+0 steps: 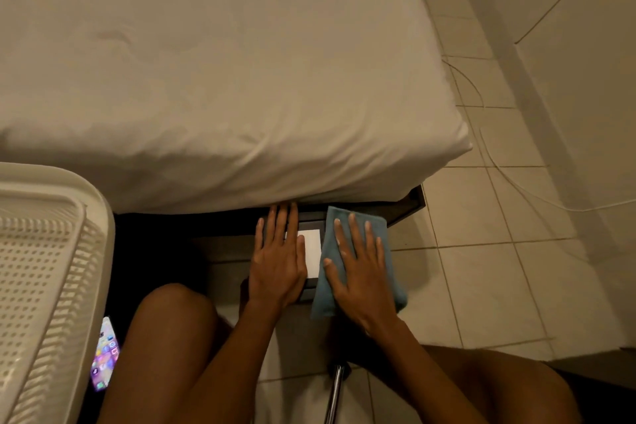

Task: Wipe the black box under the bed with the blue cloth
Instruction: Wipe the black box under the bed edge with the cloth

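A black box (pixel 311 222) with a white label on its lid sits on the tiled floor, half out from under the bed (pixel 220 79). My left hand (pixel 278 258) lies flat on the box's left side, fingertips touching the mattress edge. My right hand (pixel 361 268) presses flat, fingers spread, on the folded blue cloth (pixel 330 299), which covers the box's right side. Most of the box is hidden by the hands and the cloth.
A white perforated plastic basket (pixel 44 286) stands at the left. A lit phone (pixel 105 354) lies beside my left knee. A metal rod (pixel 335 392) lies on the floor between my knees. A thin white cable (pixel 488 155) trails over the tiles at the right.
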Tool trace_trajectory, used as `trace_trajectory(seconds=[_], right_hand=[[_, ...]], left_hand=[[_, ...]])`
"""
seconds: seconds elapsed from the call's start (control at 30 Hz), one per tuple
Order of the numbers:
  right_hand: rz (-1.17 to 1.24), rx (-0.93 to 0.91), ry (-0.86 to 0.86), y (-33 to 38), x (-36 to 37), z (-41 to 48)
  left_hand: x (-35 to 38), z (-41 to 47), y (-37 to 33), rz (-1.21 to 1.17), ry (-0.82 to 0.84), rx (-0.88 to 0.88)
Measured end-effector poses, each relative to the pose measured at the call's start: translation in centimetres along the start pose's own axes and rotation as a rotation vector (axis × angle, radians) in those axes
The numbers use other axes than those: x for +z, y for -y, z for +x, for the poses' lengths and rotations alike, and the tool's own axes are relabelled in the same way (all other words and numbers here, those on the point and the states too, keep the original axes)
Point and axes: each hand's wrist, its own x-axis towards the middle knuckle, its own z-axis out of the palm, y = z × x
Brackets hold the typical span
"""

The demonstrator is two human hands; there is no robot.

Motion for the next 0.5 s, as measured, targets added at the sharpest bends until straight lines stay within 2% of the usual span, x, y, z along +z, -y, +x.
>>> trace_trajectory(seconds=[0.1, 0.27, 0.5], right_hand=[[-0.03, 0.082, -0.037, 1.3, 1.1, -0.2], [0.009, 0.046, -0.034, 0.9, 0.1, 3.8], [0.03, 0.066, -0.029, 0.9, 0.7, 0.4]], left_hand=[[0.1, 0.1, 0.0, 0.002, 0.014, -0.009], [0.1, 0.4, 0.3, 0.019, 0.019, 0.016], [-0.2, 0.1, 0.1, 0.02, 0.041, 0.009]])
